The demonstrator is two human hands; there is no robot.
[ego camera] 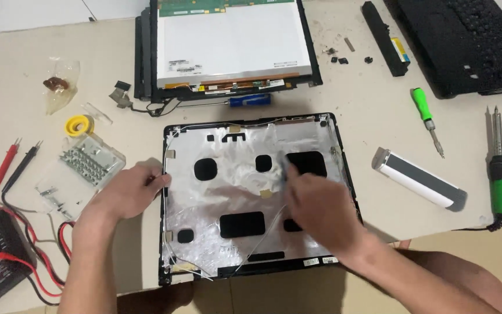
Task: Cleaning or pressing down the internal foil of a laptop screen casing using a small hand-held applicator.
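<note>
The laptop lid cover is lying flat on the desk, foil side up. The left hand is pinching its left edge. The right hand is blurred, curled around something small. The cover looks light, thin and bendy, so holding its edges seems safest.

— What colours did the lid show?
— Silver foil with black patches, black rim.
— And by the desk's right edge?
— A green-handled screwdriver and a green-gripped iron.
</note>
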